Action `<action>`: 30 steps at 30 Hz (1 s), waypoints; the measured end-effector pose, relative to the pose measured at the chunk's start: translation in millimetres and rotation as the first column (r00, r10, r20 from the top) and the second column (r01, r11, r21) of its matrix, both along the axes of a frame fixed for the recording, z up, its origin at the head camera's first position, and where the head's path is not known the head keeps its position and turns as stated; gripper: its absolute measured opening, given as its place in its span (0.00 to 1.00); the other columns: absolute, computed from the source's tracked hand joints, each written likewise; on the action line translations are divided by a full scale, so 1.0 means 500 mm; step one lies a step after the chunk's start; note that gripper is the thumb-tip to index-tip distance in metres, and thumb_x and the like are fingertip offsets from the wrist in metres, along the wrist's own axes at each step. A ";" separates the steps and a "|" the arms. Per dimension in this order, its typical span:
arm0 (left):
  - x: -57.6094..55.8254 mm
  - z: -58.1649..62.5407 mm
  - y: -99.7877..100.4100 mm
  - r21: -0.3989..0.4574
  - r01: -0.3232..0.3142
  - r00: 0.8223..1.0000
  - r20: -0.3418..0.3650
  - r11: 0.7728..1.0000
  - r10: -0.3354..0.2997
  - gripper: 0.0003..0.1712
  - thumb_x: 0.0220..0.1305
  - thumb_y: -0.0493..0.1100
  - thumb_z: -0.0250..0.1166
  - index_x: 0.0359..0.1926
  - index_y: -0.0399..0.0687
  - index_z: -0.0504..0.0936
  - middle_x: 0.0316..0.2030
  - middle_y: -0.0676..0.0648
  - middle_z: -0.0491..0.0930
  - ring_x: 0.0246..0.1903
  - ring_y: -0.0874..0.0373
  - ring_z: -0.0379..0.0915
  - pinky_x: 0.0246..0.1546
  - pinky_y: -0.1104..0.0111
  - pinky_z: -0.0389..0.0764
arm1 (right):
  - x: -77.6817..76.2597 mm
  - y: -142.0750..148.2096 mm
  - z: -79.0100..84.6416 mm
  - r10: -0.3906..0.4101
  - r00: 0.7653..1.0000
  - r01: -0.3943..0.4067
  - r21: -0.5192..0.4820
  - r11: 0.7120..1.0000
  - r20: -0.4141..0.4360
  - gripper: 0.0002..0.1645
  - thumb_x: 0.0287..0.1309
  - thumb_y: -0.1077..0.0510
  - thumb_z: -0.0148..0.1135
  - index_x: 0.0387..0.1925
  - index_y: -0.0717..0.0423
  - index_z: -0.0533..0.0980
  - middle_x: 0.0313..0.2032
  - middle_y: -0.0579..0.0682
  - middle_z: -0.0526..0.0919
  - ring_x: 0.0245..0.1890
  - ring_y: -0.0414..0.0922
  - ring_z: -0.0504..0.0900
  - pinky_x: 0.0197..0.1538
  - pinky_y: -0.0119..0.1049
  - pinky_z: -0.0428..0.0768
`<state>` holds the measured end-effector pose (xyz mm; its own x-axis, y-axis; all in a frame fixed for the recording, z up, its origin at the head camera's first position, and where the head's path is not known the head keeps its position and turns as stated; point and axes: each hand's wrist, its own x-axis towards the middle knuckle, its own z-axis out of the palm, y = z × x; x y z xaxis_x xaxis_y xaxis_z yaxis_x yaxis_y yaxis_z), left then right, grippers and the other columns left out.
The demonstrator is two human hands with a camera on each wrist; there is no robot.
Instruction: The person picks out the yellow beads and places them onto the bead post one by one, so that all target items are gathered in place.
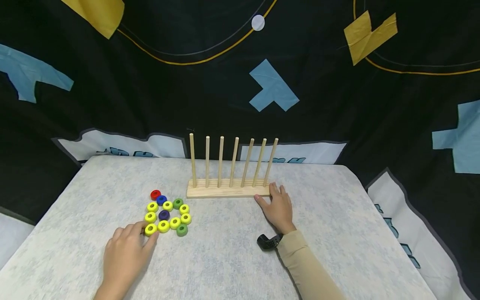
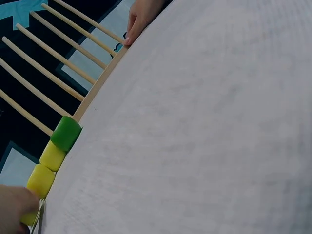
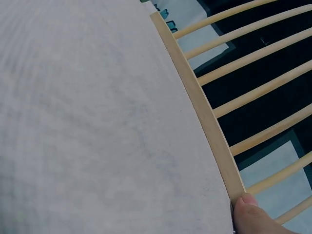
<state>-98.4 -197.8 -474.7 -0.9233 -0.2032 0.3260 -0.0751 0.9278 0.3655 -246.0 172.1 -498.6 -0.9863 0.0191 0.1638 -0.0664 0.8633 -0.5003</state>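
Observation:
My left hand (image 1: 125, 254) pinches a yellow ring (image 1: 151, 229) between thumb and fingers at the near left corner of a group of small rings lying on the table. Several more yellow rings are beside it, with two green rings, two blue or purple rings and a red ring (image 1: 155, 194). A wooden peg rack (image 1: 228, 192) with a row of upright bare pegs stands farther back. My right hand (image 1: 278, 208) grips the right end of its base, thumb on the front edge. In the left wrist view, fingers (image 2: 17, 207) partly cover the held ring.
The rings lie left of the rack on a pale mottled tabletop (image 1: 225, 258). A black cloth (image 1: 210, 96) with coloured patches hangs behind the table. On the right wrist is a black band (image 1: 268, 241).

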 end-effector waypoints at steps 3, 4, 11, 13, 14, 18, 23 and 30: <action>0.002 0.005 0.003 0.048 -0.007 1.000 -0.029 0.999 0.009 0.26 0.55 0.49 0.73 0.47 0.33 0.82 0.39 0.35 0.84 0.35 0.43 0.74 0.33 0.52 0.74 | 0.002 0.000 0.000 -0.004 1.000 0.004 -0.006 1.000 -0.006 0.50 0.63 0.32 0.59 0.74 0.57 0.60 0.75 0.57 0.60 0.76 0.63 0.53 0.75 0.64 0.55; 0.002 0.008 0.004 0.064 -0.002 0.998 -0.055 0.998 0.006 0.25 0.55 0.48 0.74 0.47 0.33 0.82 0.39 0.35 0.85 0.35 0.44 0.74 0.32 0.52 0.74 | 0.003 0.000 0.000 -0.004 1.000 0.004 -0.008 1.000 -0.009 0.50 0.63 0.32 0.59 0.74 0.58 0.60 0.74 0.57 0.61 0.76 0.63 0.53 0.75 0.64 0.56; -0.007 0.044 0.034 0.125 0.096 0.972 -0.224 0.988 -0.066 0.22 0.53 0.43 0.76 0.45 0.35 0.83 0.40 0.38 0.86 0.34 0.47 0.73 0.33 0.56 0.74 | 0.002 0.004 -0.003 -0.003 0.999 0.003 -0.001 1.000 -0.044 0.49 0.62 0.32 0.60 0.73 0.59 0.62 0.73 0.58 0.63 0.76 0.63 0.55 0.74 0.64 0.58; -0.015 0.062 0.050 0.125 0.131 0.966 -0.238 0.983 -0.099 0.22 0.53 0.43 0.76 0.46 0.36 0.83 0.39 0.39 0.85 0.34 0.49 0.72 0.33 0.58 0.74 | 0.002 0.006 -0.005 -0.005 0.999 0.005 0.001 1.000 -0.051 0.49 0.62 0.32 0.60 0.73 0.59 0.62 0.73 0.58 0.63 0.75 0.63 0.55 0.74 0.64 0.58; -0.020 0.070 0.060 0.125 0.149 0.962 -0.246 0.981 -0.115 0.21 0.54 0.44 0.76 0.46 0.37 0.83 0.38 0.40 0.85 0.34 0.49 0.72 0.33 0.58 0.74 | 0.001 0.006 -0.005 -0.006 0.999 0.006 0.003 1.000 -0.053 0.49 0.62 0.32 0.60 0.72 0.59 0.62 0.73 0.58 0.63 0.75 0.63 0.55 0.74 0.63 0.58; -0.047 0.103 0.102 0.110 0.226 0.938 -0.292 0.968 -0.186 0.20 0.55 0.44 0.75 0.46 0.39 0.84 0.36 0.43 0.85 0.33 0.52 0.70 0.32 0.61 0.73 | 0.001 0.008 -0.007 -0.005 0.998 0.006 0.010 1.000 -0.060 0.49 0.62 0.32 0.60 0.72 0.59 0.62 0.73 0.58 0.64 0.75 0.62 0.56 0.75 0.62 0.58; -0.089 0.140 0.161 0.093 0.309 0.908 -0.326 0.947 -0.264 0.21 0.55 0.45 0.75 0.48 0.42 0.84 0.40 0.43 0.85 0.38 0.48 0.76 0.40 0.56 0.79 | 0.004 0.006 -0.006 -0.006 0.998 0.007 0.017 1.000 -0.068 0.49 0.62 0.32 0.59 0.72 0.59 0.63 0.73 0.58 0.64 0.75 0.62 0.57 0.75 0.62 0.59; -0.147 0.192 0.244 0.072 0.389 0.893 -0.272 0.918 -0.358 0.21 0.59 0.51 0.73 0.51 0.47 0.84 0.45 0.46 0.86 0.45 0.48 0.79 0.47 0.52 0.81 | 0.005 0.000 -0.005 -0.002 0.996 0.003 0.005 1.000 -0.085 0.49 0.61 0.32 0.61 0.72 0.60 0.64 0.72 0.60 0.66 0.74 0.63 0.58 0.74 0.62 0.60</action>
<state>-172.0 -75.7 -378.8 -0.8308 0.0879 0.5495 0.3762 0.8164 0.4381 -243.4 172.1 -500.9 -0.9687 0.0202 0.2475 -0.1067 0.8662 -0.4882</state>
